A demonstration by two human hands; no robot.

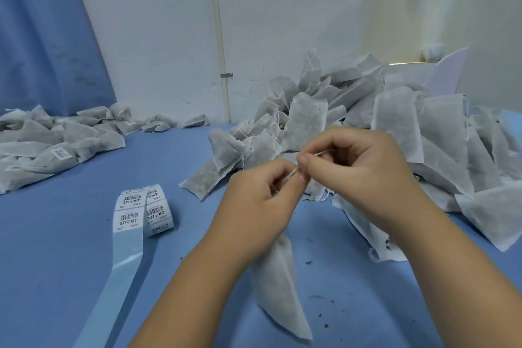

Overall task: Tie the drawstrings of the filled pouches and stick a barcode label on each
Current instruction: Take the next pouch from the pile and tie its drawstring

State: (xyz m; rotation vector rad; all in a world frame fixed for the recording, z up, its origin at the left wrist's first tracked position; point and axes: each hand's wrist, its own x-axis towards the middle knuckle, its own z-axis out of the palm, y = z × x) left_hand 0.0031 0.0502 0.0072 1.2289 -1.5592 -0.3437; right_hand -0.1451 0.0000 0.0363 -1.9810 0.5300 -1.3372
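Filled pouch [282, 285] (greyish fill) hangs — left hand [254, 200] and right hand [361, 172] pinch its drawstring [320, 153].

My left hand [254, 200] and right hand [361, 167] cover the neck of the pouch [282, 291] at mid-frame, so I cannot tell if a knot is there. Only a short bit of the drawstring [319, 153] shows between my pinching fingers. Both forearms run off the bottom edge. The backing strip [118, 271] leaves at lower left. Print on the label roll [155, 212] is too small to read. The right pile [423, 127] and left pile [42, 144] are cut by the frame's sides. A pale lump [431, 51] at upper right is blurred.
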